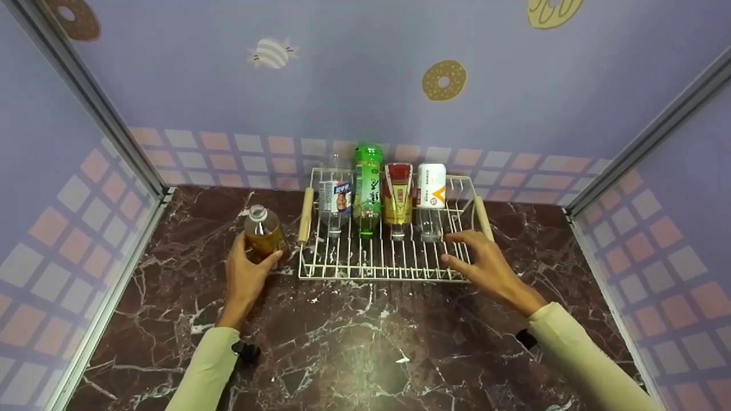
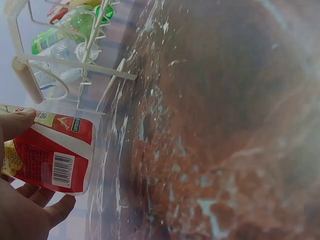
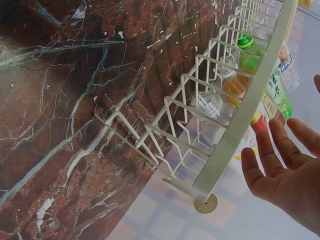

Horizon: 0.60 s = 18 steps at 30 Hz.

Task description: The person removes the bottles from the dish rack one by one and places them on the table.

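Observation:
My left hand (image 1: 246, 274) grips a plastic bottle (image 1: 264, 234) of amber colour, upright with its neck up, left of the white wire rack (image 1: 371, 273). In the left wrist view, this bottle's red and yellow label (image 2: 63, 167) carries a barcode. My right hand (image 1: 485, 265) is over the rack's right front corner, fingers apart and holding nothing. Several bottles lean neck-down in the rack: a clear one with a blue-and-white label (image 1: 335, 198), a green one (image 1: 367, 191), a red-and-gold one (image 1: 398, 197) and a white-labelled one (image 1: 431, 188), nearest my right hand.
Wooden handles (image 1: 306, 216) sit at both ends of the rack. Below lies a dark red marbled tabletop (image 1: 365, 342). A purple back wall (image 1: 354, 85) stands behind the rack, and side panels (image 1: 57, 228) enclose the table left and right.

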Motion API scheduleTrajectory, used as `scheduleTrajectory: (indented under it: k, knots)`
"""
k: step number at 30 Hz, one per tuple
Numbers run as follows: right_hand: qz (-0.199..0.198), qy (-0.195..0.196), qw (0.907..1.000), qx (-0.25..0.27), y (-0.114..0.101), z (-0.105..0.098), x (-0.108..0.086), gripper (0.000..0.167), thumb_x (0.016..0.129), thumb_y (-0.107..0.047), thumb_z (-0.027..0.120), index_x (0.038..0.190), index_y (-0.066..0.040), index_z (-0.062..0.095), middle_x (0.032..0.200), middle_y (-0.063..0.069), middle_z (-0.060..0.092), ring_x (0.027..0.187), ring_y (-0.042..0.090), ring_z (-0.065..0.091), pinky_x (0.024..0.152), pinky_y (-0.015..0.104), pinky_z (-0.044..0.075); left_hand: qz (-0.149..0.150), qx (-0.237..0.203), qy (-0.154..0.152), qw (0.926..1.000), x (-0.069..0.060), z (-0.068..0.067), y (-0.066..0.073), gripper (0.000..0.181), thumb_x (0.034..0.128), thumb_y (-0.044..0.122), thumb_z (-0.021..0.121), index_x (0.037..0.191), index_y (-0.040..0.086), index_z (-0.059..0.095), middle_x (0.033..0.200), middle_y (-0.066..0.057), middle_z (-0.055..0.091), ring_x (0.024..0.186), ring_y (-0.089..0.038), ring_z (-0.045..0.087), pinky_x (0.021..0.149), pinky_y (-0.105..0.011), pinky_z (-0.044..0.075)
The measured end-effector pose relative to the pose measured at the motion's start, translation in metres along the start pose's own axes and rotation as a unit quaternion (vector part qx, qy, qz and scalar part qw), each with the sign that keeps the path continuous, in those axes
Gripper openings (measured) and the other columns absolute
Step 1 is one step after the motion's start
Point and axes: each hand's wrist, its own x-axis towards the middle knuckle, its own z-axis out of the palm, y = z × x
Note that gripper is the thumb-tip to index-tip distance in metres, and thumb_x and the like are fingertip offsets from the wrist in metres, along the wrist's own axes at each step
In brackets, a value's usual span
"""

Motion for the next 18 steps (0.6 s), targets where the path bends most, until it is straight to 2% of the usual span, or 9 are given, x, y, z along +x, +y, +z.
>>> scheduleTrajectory:
  k: [9, 18]
  knots:
    - [-0.013, 0.014, 0.9998, -0.009, 0.007, 0.002, -0.001, 0.047, 0.096, -0.016, 0.086, 0.135, 0.006, 0.07, 0.138, 0.024, 0.071, 0.131, 0.046, 0.065, 0.118, 0.064, 0.048, -0.008, 0.01, 0.006, 0.9999, 0.016, 0.002, -0.006, 0.081, 0.0905, 0.01, 0.092, 0.157, -0.006, 0.048, 0.15, -0.029, 0.06, 0.138, -0.044, 0.058, 0.122, -0.055, 0.046]
    - [-0.002, 0.014, 0.9999, -0.002, 0.008, 0.004, -0.001, 0.048, 0.096, -0.014, 0.087, 0.136, 0.005, 0.07, 0.139, 0.024, 0.071, 0.133, 0.045, 0.064, 0.119, 0.065, 0.047, -0.018, 0.001, 0.021, 0.9996, 0.026, 0.011, -0.017, 0.081, 0.0913, 0.009, 0.091, 0.158, -0.005, 0.048, 0.151, -0.028, 0.06, 0.141, -0.043, 0.057, 0.126, -0.053, 0.043]
